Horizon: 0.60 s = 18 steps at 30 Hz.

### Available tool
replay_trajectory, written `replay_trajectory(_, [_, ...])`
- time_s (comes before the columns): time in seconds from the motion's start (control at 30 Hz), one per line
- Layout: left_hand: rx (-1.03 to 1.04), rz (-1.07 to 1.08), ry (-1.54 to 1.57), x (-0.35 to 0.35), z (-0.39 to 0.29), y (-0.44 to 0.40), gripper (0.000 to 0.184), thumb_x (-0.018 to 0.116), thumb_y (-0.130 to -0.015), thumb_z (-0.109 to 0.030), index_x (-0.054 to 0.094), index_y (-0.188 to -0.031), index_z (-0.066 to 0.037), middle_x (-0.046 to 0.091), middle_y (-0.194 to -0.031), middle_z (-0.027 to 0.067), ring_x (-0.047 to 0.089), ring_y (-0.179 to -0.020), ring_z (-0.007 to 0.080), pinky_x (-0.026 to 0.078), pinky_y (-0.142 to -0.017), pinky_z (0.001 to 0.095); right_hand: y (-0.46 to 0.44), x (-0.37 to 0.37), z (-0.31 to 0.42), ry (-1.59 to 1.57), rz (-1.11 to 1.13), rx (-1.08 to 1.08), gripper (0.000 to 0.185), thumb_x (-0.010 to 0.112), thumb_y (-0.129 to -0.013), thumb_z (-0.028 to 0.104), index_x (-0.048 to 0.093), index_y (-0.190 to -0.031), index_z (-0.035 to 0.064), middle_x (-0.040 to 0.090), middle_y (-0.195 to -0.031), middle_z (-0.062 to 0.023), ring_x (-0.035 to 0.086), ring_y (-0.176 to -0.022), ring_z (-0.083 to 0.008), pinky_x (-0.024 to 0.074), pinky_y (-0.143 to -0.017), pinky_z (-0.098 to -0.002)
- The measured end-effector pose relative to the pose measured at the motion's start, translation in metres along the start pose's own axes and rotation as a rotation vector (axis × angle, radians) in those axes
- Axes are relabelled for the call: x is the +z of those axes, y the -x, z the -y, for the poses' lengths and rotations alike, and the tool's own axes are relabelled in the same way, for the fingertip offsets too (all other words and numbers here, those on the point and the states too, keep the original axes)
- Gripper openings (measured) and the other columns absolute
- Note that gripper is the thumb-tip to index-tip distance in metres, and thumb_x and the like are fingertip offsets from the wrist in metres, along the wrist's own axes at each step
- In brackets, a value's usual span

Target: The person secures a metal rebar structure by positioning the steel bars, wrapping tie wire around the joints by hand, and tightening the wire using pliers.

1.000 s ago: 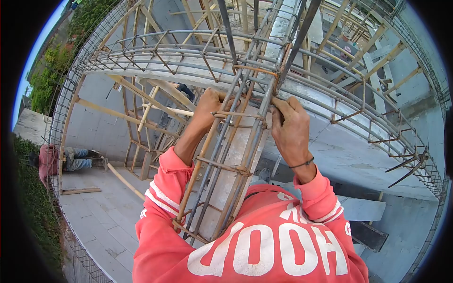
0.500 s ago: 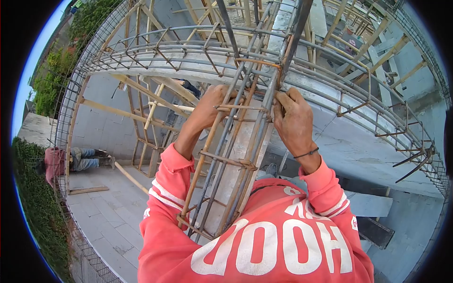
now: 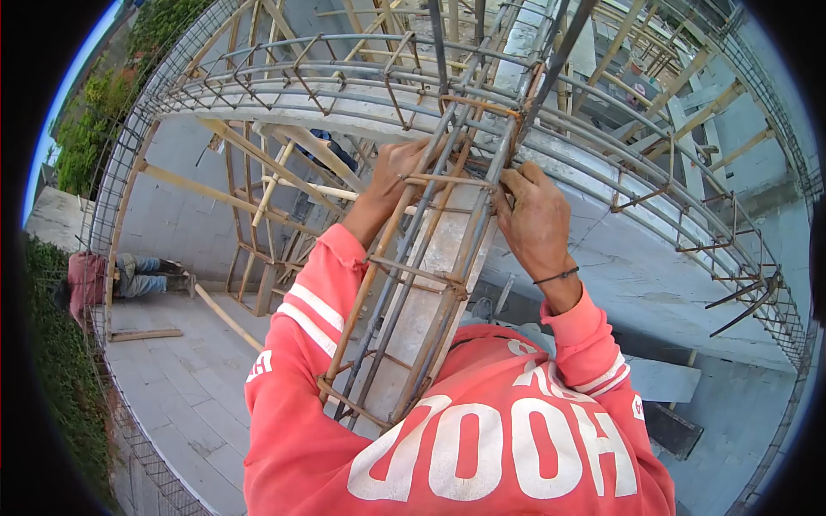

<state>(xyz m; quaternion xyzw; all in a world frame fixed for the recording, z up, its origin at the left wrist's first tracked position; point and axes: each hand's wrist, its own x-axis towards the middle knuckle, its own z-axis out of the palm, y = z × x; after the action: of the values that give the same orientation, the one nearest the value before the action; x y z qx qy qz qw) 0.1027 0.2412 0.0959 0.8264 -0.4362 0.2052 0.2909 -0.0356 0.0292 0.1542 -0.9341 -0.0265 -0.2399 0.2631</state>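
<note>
A cage of long steel bars [image 3: 400, 279] with square stirrups runs from my chest to a junction with crossing bars. My left hand [image 3: 397, 179] reaches in from the left side just short of that junction. Its fingers are curled and partly hidden behind the bars; what they grip does not show. On the opposite side, my right hand [image 3: 535, 215] is closed in a pinch against the outer bar, and anything between its fingertips is too small to make out. A rusty stirrup [image 3: 482, 106] crosses the bars just beyond both hands.
Upright dark bars [image 3: 559, 64] rise beyond the hands. A curved beam cage [image 3: 301, 90] extends to both sides, with bent bar ends [image 3: 748, 301] sticking out at right. Wooden props [image 3: 275, 159] stand below left. Another person [image 3: 129, 279] is on the left near a block wall.
The view has shifted slightly. My left hand's fingers have gone further behind the bars, while my right hand stays by the outer bar with its fingers drawn together.
</note>
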Motion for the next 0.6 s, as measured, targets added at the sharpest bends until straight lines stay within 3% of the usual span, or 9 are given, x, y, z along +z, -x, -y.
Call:
replay_trajectory(0.1, [0.13,0.125,-0.061,0.004,0.014,-0.004,0.035,0.071,-0.078,-0.034,0.071,-0.104,-0.011,0.069,-0.087,0.0145,0.068,-0.072,0.0379,0.055,-0.062,0.0442,-0.006,-0.006,-0.003,0.011,0.053,-0.032,0.02,0.079,-0.08,0.013,0.073,-0.099,0.0067,0.062,-0.091,-0.0115,0.067,-0.079,-0.0369,0.0528,-0.067,-0.0474])
replay_trajectory(0.27, [0.135,0.213,-0.032,0.008,0.02,0.0,0.02,0.062,-0.081,-0.022,0.07,-0.096,-0.012,0.069,-0.087,0.0141,0.067,-0.081,0.0384,0.051,-0.068,0.0491,-0.014,-0.006,-0.002,0.118,0.135,-0.033,0.025,0.084,-0.075,0.016,0.071,-0.095,0.0063,0.063,-0.087,-0.0116,0.066,-0.079,-0.0378,0.0513,-0.066,-0.0481])
replay_trajectory(0.37, [0.256,0.002,-0.069,0.017,0.02,0.004,0.016,0.062,-0.082,-0.021,0.069,-0.092,-0.011,0.07,-0.089,0.0132,0.067,-0.082,0.0377,0.052,-0.069,0.0498,-0.019,-0.002,-0.004,0.094,0.096,-0.079,0.029,0.086,-0.072,0.021,0.07,-0.089,0.0042,0.064,-0.084,-0.0119,0.066,-0.077,-0.0385,0.05,-0.064,-0.0482])
replay_trajectory(0.53, [0.236,0.14,-0.077,-0.002,0.009,-0.007,0.018,0.063,-0.088,-0.025,0.072,-0.094,-0.01,0.073,-0.096,0.0078,0.071,-0.083,0.0293,0.056,-0.066,0.0428,-0.025,-0.002,-0.009,0.039,0.136,-0.048,0.039,0.088,-0.072,0.039,0.072,-0.082,0.0048,0.066,-0.079,-0.0111,0.065,-0.071,-0.038,0.0495,-0.061,-0.0477])
replay_trajectory(0.6, [0.271,0.061,-0.079,0.005,0.01,-0.006,0.02,0.064,-0.088,-0.027,0.072,-0.095,-0.01,0.074,-0.098,0.008,0.071,-0.084,0.0294,0.057,-0.066,0.0424,-0.024,0.0,-0.007,0.022,0.117,-0.055,0.039,0.088,-0.072,0.041,0.075,-0.085,0.0067,0.067,-0.08,-0.0108,0.066,-0.071,-0.0376,0.0501,-0.061,-0.0469])
